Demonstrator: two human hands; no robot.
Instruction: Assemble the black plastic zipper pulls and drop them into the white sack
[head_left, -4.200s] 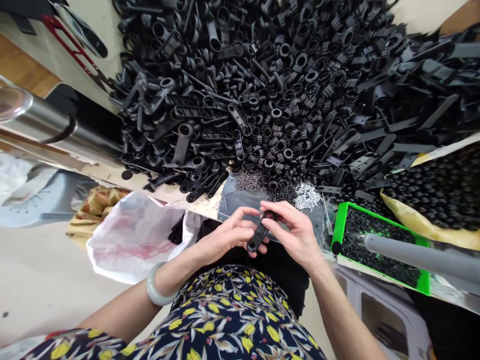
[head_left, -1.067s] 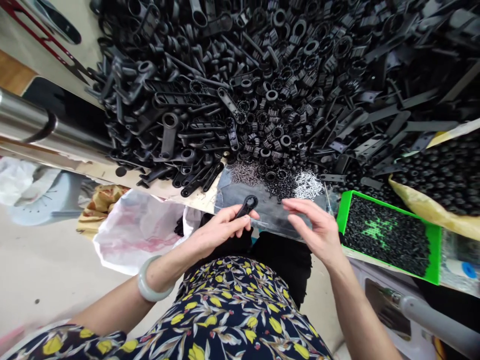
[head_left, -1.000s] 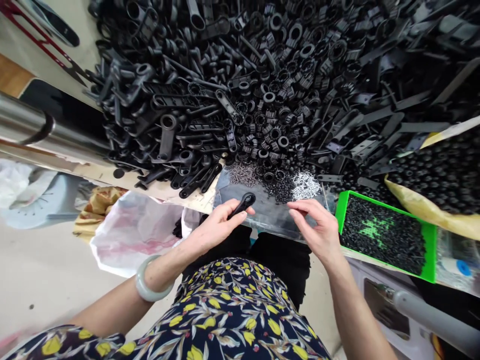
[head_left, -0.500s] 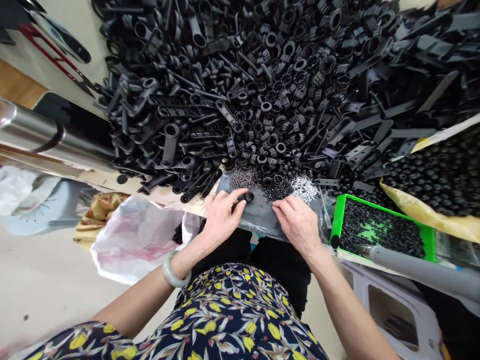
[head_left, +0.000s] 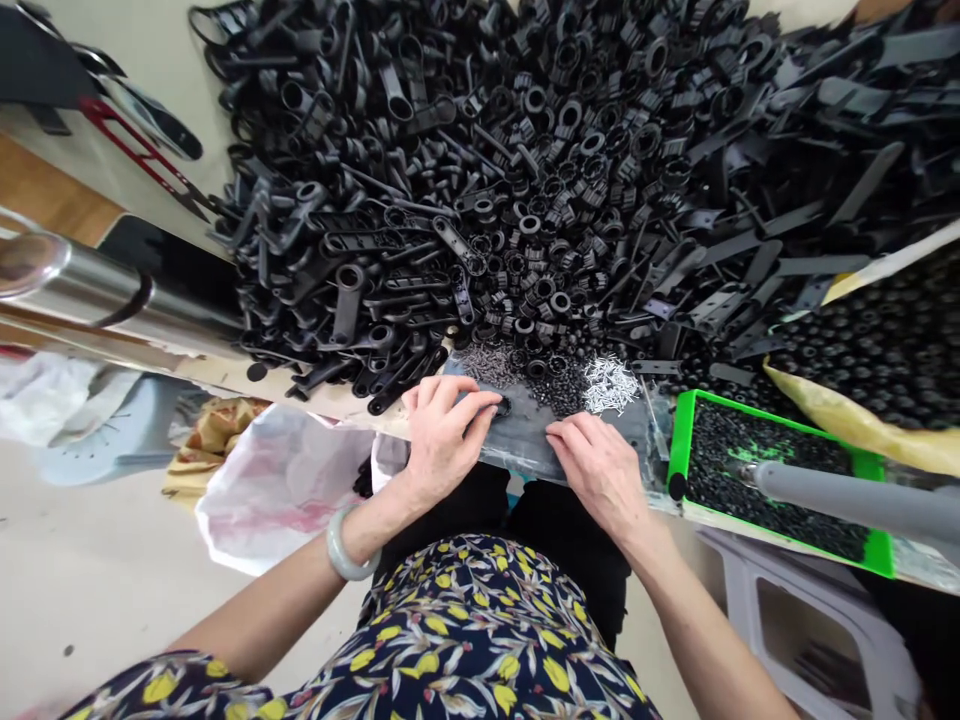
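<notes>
Item: black handle piece, one in hand. It lay at the near edge of the surface, on a grey sheet, mostly hidden under the left hand; only its ring end showed.

Left grip: closed on the black handle piece, fingers bent over it. Right hand, one: grip drawn together, fingertips low over the grey sheet, apart from the piece; whether they pinched something small could not be told.

State of work: one piece in handling, apparently partway. Whether its ring end had been filled could not be told. A great many parts lay loose behind the hands, touched by neither. A few black parts showed beside the white bag; finished or not, unclear.

Count:
- Heap of black handles, one; contents too many to count.
- Heap of black rings, one, running into the handles; uncounted.
- Heap of flat black strips, one; uncounted.
- Silver pins, one small pile; dozens at least.
- Brownish pins, one small pile; uncounted.
- Small black bits, one small pile, between the two pin piles.
- Green tray, one, holding black bits.
- Black beads, one mass, by a yellow wrapper.
- Steel flask, one, lying down.
</notes>
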